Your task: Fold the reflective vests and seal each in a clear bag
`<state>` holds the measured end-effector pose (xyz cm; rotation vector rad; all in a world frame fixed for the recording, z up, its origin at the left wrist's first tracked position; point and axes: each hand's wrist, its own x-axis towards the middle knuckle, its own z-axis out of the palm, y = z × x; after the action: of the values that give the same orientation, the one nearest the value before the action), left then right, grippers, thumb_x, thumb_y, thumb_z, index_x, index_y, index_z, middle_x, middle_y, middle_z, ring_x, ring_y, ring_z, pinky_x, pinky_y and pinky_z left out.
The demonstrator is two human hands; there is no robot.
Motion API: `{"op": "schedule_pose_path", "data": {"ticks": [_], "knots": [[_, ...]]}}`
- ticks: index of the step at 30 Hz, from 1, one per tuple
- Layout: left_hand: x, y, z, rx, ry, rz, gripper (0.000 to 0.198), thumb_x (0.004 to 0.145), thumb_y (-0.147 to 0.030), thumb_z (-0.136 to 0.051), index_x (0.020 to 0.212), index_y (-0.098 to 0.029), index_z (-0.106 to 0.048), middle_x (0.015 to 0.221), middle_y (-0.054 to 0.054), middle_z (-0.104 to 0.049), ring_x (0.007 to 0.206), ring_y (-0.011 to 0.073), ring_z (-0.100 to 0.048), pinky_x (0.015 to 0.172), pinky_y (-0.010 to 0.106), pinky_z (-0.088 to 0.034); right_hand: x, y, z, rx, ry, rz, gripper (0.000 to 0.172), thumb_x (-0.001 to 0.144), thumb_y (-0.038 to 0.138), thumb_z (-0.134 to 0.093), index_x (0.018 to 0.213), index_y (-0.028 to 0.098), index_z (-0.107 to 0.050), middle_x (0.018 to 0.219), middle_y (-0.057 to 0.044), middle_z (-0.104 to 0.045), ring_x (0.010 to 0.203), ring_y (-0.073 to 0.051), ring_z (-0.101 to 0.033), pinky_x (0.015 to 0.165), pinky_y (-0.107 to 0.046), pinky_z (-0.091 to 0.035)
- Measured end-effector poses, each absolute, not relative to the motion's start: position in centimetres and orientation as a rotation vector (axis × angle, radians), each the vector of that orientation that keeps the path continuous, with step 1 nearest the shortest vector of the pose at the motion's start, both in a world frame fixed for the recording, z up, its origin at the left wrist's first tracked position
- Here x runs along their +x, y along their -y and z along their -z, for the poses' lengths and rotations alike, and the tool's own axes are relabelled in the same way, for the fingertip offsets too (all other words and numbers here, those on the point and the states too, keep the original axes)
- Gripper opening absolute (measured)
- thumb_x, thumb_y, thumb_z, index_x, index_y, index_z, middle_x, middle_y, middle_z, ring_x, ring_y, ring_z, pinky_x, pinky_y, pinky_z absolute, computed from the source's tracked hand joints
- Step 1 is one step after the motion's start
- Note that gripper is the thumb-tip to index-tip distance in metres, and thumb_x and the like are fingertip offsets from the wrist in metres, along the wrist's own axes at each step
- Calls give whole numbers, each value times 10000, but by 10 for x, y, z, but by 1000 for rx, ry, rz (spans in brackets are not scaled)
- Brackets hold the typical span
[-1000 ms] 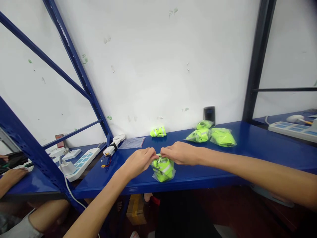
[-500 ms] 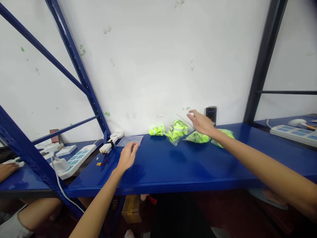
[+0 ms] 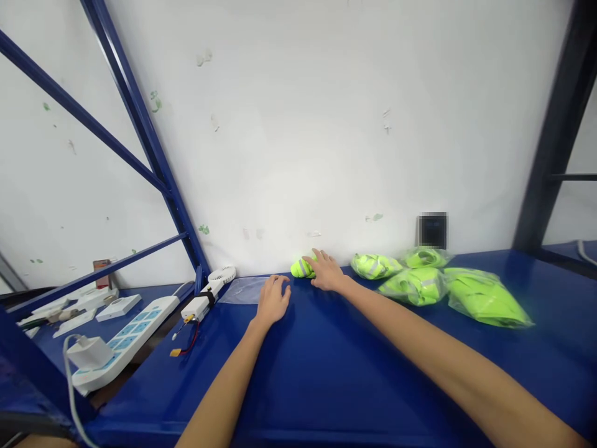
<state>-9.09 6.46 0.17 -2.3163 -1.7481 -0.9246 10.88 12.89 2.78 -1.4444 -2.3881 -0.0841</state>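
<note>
A small rolled neon-yellow bundle with silver stripes (image 3: 300, 267) lies near the wall. My right hand (image 3: 325, 271) reaches over its right side, fingers spread and touching it. My left hand (image 3: 274, 300) is over the blue table (image 3: 336, 367), fingers apart and holding nothing, at the right end of a flat clear plastic bag (image 3: 240, 291). To the right lie several neon-yellow bundles in clear bags, among them a striped one (image 3: 374, 266), one in front of it (image 3: 415, 286) and a larger one (image 3: 485, 298).
At the left are a small white fan (image 3: 222, 274), a white device with wires (image 3: 198, 307) and a long power strip (image 3: 135, 333) beside a blue metal post (image 3: 153, 137). A dark blurred rectangle (image 3: 433, 230) stands against the wall.
My right hand has moved left and down onto the rolled bundle. My left hand has moved right. The view has shifted closer to the table, and the bagged bundles now sit farther right.
</note>
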Motion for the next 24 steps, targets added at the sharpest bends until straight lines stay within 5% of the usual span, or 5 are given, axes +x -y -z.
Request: {"op": "schedule_pose_path", "data": {"ticks": [3,7,14,20,24], "knots": [[-102,-77,4,-2289,1740,913,274,900,-262,-421,1113,-203,-583,1135,98,-561,1082,248,-544,947,423,-429,104,-154,-26,-1507,2467,19,874,671,299,-743,1440,269,-328,1534,-163,-210,1382,-415,-184,1037,-554,-249],[-106,-92,7,-2273,1624,911,333,896,-228,-422,1209,-216,-534,1165,104,-566,1107,253,-535,970,451,-417,97,-167,-13,-1347,2444,53,687,728,246,-670,1367,247,-418,1279,-150,-500,1193,-343,-405,916,-458,-395],[-97,-91,14,-2406,1534,985,491,855,-247,-529,1336,-234,-435,1152,99,-555,1090,259,-531,979,450,-429,103,-140,14,-1014,2267,-95,584,766,209,-631,1330,196,-479,1131,-105,-552,1028,-256,-467,948,-401,-395],[-90,-69,-5,-2554,1414,1129,355,886,-296,-540,1240,-265,-528,986,56,-515,966,218,-519,903,409,-457,130,-99,4,-897,2104,-589,550,786,302,-644,1314,234,-506,1151,-78,-593,1044,-255,-523,973,-440,-379],[-81,-62,-7,-2746,1402,1306,343,855,-388,-601,1166,-246,-574,1179,85,-510,1131,241,-487,1009,414,-395,149,-87,6,-713,1794,-1229,566,855,320,-481,1408,254,-378,1131,-68,-616,1047,-246,-588,939,-424,-426]]}}
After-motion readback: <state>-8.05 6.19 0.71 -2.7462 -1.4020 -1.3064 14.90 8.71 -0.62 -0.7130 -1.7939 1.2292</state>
